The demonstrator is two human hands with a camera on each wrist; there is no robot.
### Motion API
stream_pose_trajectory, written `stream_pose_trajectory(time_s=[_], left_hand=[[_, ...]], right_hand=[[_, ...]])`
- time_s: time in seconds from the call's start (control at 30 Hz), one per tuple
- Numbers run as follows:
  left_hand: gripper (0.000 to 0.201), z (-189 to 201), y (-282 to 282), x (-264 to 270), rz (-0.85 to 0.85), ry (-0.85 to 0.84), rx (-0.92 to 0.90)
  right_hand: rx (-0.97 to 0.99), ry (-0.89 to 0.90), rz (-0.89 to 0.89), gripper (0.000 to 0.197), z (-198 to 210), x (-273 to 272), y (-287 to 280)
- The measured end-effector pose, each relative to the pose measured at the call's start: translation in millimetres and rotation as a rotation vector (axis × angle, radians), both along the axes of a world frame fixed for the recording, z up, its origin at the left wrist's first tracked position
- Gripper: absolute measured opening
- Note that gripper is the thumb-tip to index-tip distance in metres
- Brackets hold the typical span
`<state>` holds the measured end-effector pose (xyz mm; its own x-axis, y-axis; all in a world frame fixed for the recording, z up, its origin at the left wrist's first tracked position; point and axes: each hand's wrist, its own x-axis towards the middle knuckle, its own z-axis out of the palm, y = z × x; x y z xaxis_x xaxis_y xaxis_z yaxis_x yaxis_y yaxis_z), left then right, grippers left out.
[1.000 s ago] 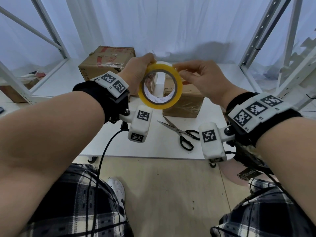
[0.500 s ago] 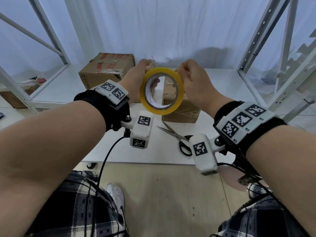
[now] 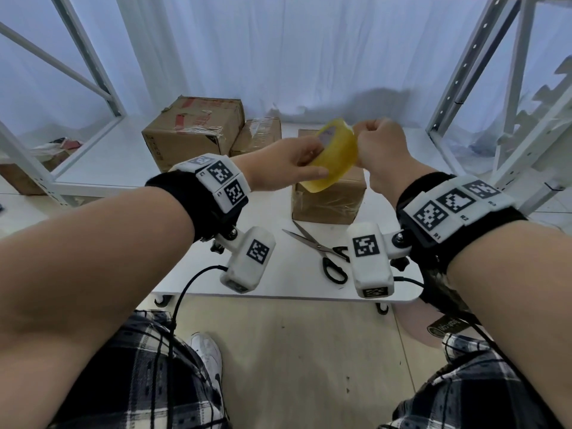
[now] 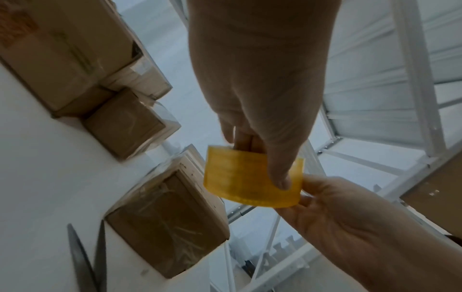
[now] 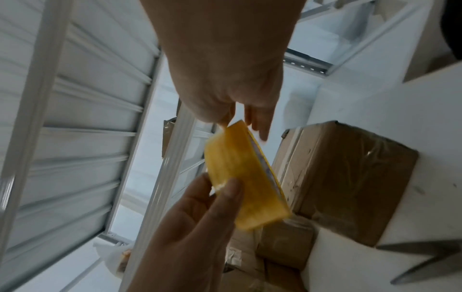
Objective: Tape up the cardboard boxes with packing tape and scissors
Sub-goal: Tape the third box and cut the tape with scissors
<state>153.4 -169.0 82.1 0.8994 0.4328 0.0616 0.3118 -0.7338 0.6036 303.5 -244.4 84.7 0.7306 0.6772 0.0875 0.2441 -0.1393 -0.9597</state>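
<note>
Black wristbands (image 3: 198, 193), white marker-tagged cameras (image 3: 247, 264), plaid trousers (image 3: 139, 373).

Left hand (image 3: 286, 168) and right hand (image 3: 379, 147) gripping yellow tape roll (image 3: 335, 162) above small box (image 3: 328, 199), scissors (image 3: 322, 252) on table (image 3: 123, 162)

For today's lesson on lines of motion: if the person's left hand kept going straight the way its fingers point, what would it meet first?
The left hand already grips the tape roll; just beyond is the right hand, probably met first, though depth is unclear.

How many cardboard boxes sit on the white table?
3: a large box back left, a smaller box beside it, a near box under the tape roll. Others may be hidden.
</note>
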Motion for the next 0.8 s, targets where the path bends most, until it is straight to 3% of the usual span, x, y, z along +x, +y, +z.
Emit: stream_pose_trajectory(time_s=[0.13,0.3,0.47,0.67,0.8], left_hand=[[0.024,-1.7,5.5,-6.3,0.038,0.062,-0.064],[0.026,-3.2,12.7,-11.0,0.171,0.059,-0.087],[0.031,-2.6,8.6,-10.0,0.223,0.067,-0.044],[0.034,-1.3,4.6,-9.4,0.252,0.061,0.003],[0.027,4.2,-0.8,-10.8,0.261,-0.005,-0.244]], right_hand=[[-0.018,-0.131,0.03,0.021,1.0,9.3,-10.8],[0.057,-0.044,0.105,0.017,5.0,5.9,-12.0],[0.068,0.15,0.201,0.011,2.4,0.2,-13.1],[0.076,0.092,0.237,0.014,0.7,0.4,-16.7],[0.102,0.082,0.137,0.019,-0.1,2.5,-16.0]])
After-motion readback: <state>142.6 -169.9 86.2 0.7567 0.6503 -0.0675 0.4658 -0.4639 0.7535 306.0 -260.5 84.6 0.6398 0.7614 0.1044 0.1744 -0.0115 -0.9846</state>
